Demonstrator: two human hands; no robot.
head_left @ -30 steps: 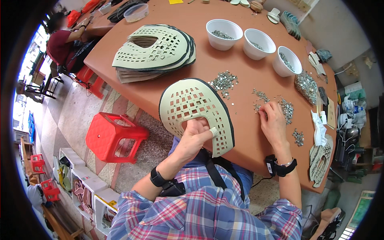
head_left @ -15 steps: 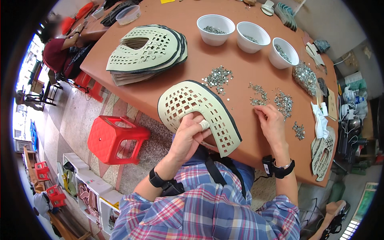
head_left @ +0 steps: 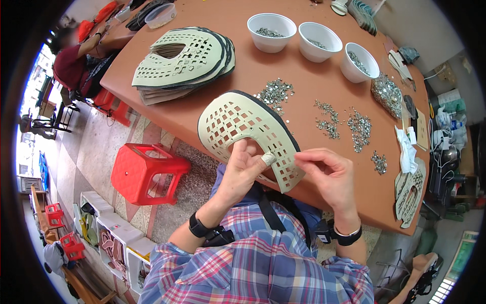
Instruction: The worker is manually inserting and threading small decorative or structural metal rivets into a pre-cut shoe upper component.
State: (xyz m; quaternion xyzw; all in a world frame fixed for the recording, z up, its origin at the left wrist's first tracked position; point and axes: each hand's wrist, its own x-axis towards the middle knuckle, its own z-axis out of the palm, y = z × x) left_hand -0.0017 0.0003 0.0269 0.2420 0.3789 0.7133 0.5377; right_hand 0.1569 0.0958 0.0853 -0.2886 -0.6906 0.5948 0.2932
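Observation:
My left hand (head_left: 241, 173) is closed on a curved, cream shoe upper (head_left: 255, 121) with rows of square cut-outs. Its thumb, wrapped in white tape, presses the inner edge; the fingers go partly out of sight behind the piece. My right hand (head_left: 330, 177) pinches thumb and forefinger together at the upper's right edge, and whatever lies between the fingertips is too small to make out. Beyond the upper are loose piles of small shiny studs (head_left: 274, 93), with further stud piles (head_left: 359, 130) to the right. A stack of similar uppers (head_left: 210, 60) rests at the back left.
Three white bowls (head_left: 271, 45) with studs stand at the back of the brown table (head_left: 228, 20). To the right lie a clear bag of studs (head_left: 387, 95), white tissue (head_left: 406, 151) and perforated pieces (head_left: 409, 192). A red stool (head_left: 134, 175) stands left; another person (head_left: 70, 66) sits farther off.
My right hand has moved left from beside the stud piles to the upper's right edge. The upper has shifted slightly, still in my left hand.

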